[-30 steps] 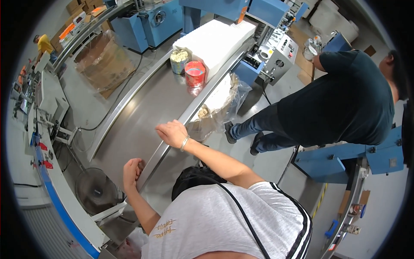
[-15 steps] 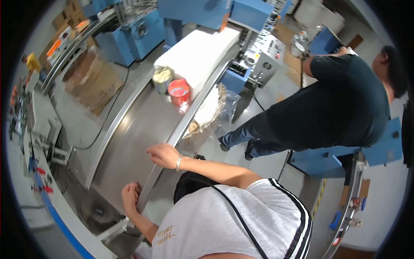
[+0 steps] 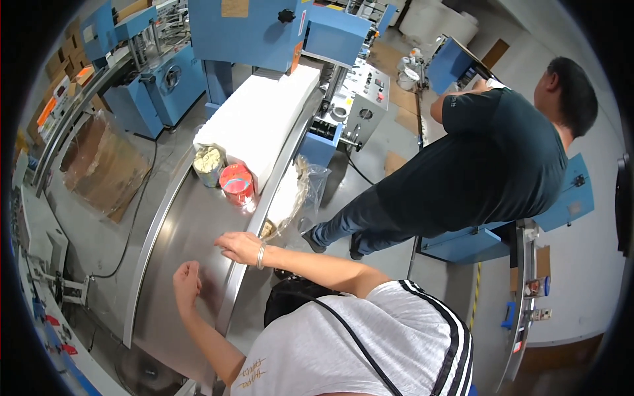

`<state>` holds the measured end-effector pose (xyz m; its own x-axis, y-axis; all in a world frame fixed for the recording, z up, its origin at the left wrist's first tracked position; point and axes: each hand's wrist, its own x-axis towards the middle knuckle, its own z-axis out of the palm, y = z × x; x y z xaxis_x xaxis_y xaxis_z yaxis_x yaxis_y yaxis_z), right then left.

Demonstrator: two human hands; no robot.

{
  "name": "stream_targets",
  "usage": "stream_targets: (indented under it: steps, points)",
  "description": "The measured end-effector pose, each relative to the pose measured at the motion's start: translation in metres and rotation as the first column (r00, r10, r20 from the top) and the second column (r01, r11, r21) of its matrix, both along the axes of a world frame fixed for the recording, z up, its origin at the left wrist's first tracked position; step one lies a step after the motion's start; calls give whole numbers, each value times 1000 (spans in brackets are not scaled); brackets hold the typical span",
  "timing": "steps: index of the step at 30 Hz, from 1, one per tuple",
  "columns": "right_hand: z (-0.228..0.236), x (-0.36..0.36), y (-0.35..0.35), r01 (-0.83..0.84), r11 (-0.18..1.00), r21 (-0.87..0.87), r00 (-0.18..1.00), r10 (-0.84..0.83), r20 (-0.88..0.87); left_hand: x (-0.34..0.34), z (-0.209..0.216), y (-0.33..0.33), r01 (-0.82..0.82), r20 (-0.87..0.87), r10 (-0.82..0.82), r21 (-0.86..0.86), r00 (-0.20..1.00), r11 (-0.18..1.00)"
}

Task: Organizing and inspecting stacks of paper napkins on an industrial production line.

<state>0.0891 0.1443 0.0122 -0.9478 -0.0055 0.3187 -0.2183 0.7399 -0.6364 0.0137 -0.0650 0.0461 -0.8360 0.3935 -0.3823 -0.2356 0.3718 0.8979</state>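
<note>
My left hand is raised above the metal trough, its fingers curled together; whether anything is inside them I cannot make out. Across the trough's right rim lies my right hand, fingers loosely stretched over the metal and nothing seen in them. A bracelet circles that wrist. Farther up the trough stand a can with pale yellow contents and a red container, side by side and apart from both hands. Behind them a long white stack runs to a blue machine.
A person in dark clothes stands to the right, turned away. Between us, a plastic bag hangs by the trough's right side. A grey control box stands beyond it. On the left floor sit a plastic-lined cardboard box and a black cable.
My left hand has risen from the trough's near right rim to over its metal surface. My right hand stays at the rim. The view has shifted, so the surroundings sit farther left.
</note>
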Motion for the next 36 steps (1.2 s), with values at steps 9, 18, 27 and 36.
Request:
stream_targets:
  steps: [9, 18, 27, 36]
  points:
    - [-5, -22, -10, 117, 992, 45, 983, -122, 140, -12, -26, 28, 255, 42, -253, -279, 967, 926]
    - [10, -19, -6, 99, 986, 131, 986, -114, 117, -11, -53, 29, 193, -190, -224, -171, 956, 966]
    - [7, -17, -10, 78, 994, 78, 996, -81, 34, -9, -55, 31, 178, -107, -192, -130, 976, 975]
    - [-6, -21, -15, 74, 996, 55, 997, -73, -16, -15, -68, 21, 212, -164, -254, -238, 953, 948]
